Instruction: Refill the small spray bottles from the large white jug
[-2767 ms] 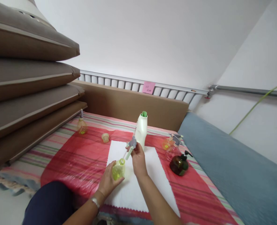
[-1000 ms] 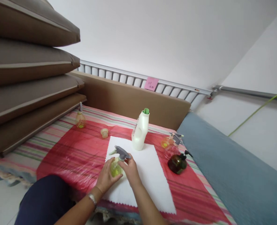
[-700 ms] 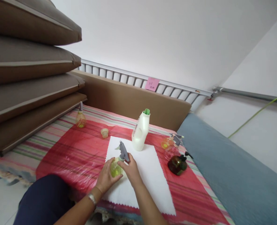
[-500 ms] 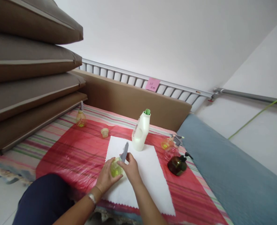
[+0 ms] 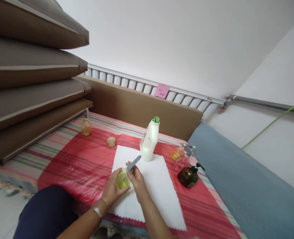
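My left hand [image 5: 112, 187] is wrapped round a clear spray bottle [image 5: 122, 180] with yellow-green liquid in it, above a white cloth with a zigzag edge [image 5: 157, 192]. At the bottle's neck, the fingers of my right hand [image 5: 138, 181] grip its grey spray head [image 5: 134, 162], which points up and to the right. Just beyond my hands stands a large white jug [image 5: 150, 141] with a green spout and no cap on it. A pale cap [image 5: 111, 141] lies to the left of the jug.
On the right stand a dark brown pump bottle [image 5: 188, 176], a pink bottle [image 5: 182, 162] and an orange-tinted spray bottle [image 5: 176, 153]. Another spray bottle [image 5: 86, 127] is at the far left, near stacked cushions [image 5: 37, 76]. A brown board [image 5: 137, 106] stands along the back.
The grey spray head has turned from nearly upright to leaning right, with my right hand's fingers shifting around it. My left hand has kept its hold on the bottle.
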Tool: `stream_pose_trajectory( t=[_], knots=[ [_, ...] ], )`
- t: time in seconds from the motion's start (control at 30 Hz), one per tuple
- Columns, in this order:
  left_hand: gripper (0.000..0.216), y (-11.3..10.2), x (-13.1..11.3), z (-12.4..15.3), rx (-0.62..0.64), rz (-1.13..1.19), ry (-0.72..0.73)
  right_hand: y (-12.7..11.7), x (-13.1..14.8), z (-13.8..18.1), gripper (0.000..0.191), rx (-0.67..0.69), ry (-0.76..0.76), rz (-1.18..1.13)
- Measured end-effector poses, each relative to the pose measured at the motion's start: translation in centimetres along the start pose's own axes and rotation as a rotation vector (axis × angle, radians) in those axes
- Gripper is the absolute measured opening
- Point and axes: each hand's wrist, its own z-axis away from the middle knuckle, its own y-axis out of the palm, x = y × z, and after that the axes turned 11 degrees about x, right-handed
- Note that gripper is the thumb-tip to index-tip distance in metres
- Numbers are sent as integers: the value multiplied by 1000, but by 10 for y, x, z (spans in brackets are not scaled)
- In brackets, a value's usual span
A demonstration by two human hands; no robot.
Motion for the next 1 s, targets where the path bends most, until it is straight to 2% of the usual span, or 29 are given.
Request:
stream_pose_trajectory(
  t=[0.23, 0.47, 0.6, 0.73, 0.87, 1.0],
  knots=[
    [70, 1, 1, 0, -3, -27, 4, 3, -5, -5, 29, -71, -35, 31],
    [67, -1, 0, -1, 6, -25, 4, 14, -14, -11, 36, -251, -44, 124],
    [63, -4, -4, -2, 1, 16, -3, 17, -14, -1, 44, -189, -65, 116],
    [66, -4, -3, -2, -4, 34, -8, 14, -12, 3, 35, -120, -82, 94],
    [67, -2, -2, -1, -27, 44, -7, 13, -14, -6, 28, -165, -52, 114],
    [66, -3, -2, -1, -38, 42, 9, 16, -14, -6, 33, -217, -50, 125]
  ],
)
